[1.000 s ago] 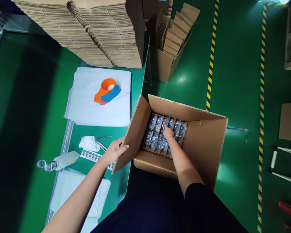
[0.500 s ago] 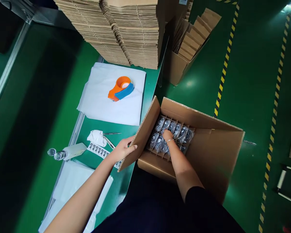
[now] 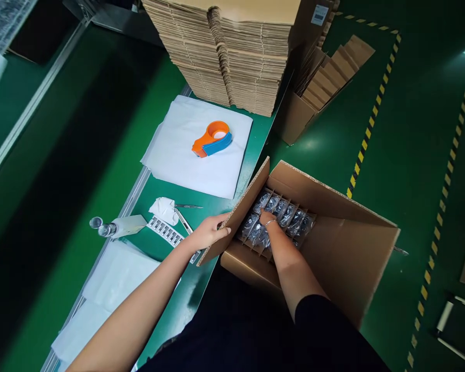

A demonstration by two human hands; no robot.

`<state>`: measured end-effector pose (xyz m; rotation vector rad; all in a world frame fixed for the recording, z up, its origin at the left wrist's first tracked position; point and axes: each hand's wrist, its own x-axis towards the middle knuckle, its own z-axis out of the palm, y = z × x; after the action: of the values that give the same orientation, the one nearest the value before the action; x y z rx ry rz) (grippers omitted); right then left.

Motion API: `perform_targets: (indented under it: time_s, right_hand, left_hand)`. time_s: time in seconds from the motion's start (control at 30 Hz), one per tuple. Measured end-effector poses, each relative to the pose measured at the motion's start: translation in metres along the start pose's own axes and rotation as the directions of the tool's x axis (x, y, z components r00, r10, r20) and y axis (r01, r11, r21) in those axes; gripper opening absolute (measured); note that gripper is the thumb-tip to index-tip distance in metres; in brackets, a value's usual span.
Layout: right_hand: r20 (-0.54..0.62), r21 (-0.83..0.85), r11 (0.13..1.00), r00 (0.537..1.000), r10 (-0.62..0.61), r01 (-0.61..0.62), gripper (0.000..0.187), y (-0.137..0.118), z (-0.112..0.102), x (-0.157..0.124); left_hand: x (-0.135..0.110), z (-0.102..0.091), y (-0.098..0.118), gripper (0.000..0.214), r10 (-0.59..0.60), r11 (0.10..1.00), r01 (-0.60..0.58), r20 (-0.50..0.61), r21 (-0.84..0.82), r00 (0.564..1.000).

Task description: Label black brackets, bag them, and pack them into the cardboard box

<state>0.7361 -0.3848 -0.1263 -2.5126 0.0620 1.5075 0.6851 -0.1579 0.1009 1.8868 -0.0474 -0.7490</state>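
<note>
An open cardboard box (image 3: 344,248) stands on the floor beside the table, its cardboard dividers filled with several small bagged parts (image 3: 290,214). My left hand (image 3: 209,233) grips the box's left flap (image 3: 238,212), thumb over its edge. My right hand (image 3: 266,218) reaches down into the divider cells and rests on the bagged parts; its fingers are curled, and I cannot make out anything held in them.
On the green table lie white sheets (image 3: 199,150) with an orange-and-blue tape dispenser (image 3: 212,138), a label strip (image 3: 165,231), tweezers (image 3: 184,219), a crumpled cloth (image 3: 163,209) and a small bottle (image 3: 112,227). A stack of flat cartons (image 3: 236,57) stands behind. A box of cardboard dividers (image 3: 321,88) sits on the floor.
The view has swung left and up, so everything has shifted right in the frame. My right hand has drawn slightly nearer within the box. My left hand keeps its hold on the flap.
</note>
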Motion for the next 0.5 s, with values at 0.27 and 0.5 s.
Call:
perform_targets:
  time_s: [0.27, 0.5]
  right_hand:
    - [-0.181, 0.082, 0.984, 0.974, -0.14, 0.156, 0.036, -0.005, -0.001, -0.083]
    - [-0.591, -0.066, 0.966, 0.77, -0.241, 0.251, 0.042, 0.089, 0.023, -0.277]
  left_hand:
    - [0.003, 0.003, -0.005, 0.058, 0.0, 0.999, 0.0, 0.01, 0.051, 1.0]
    - [-0.006, 0.021, 0.001, 0.061, 0.121, 0.985, -0.113, -0.063, 0.128, 0.991]
